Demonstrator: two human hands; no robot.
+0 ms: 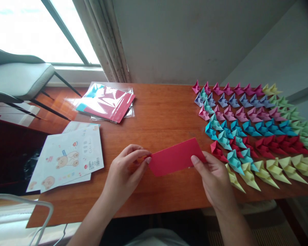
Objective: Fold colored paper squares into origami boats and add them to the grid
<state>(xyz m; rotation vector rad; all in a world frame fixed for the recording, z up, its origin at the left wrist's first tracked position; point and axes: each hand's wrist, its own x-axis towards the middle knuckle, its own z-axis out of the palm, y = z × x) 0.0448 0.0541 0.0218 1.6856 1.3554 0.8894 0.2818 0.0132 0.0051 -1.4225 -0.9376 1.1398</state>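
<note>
A red sheet of paper point(173, 159), a plain oblong that looks folded, is held up over the table between both hands. My left hand point(128, 171) pinches its left end with thumb and fingertips. At the right end my right hand point(214, 174) grips it, the thumb on top and the fingers underneath. Just right of that hand stand rows of folded paper boats point(248, 128) in pink, purple, blue, red, yellow and green. Some teal boats point(224, 139) sit across the left ends of several rows.
On the wooden table point(159, 112), a shiny plastic packet of coloured paper point(106, 102) lies at the back left. White sheets with a bear print point(69, 157) hang over the left edge. Beyond stand a grey chair point(23, 77) and a curtain point(104, 37) by the window.
</note>
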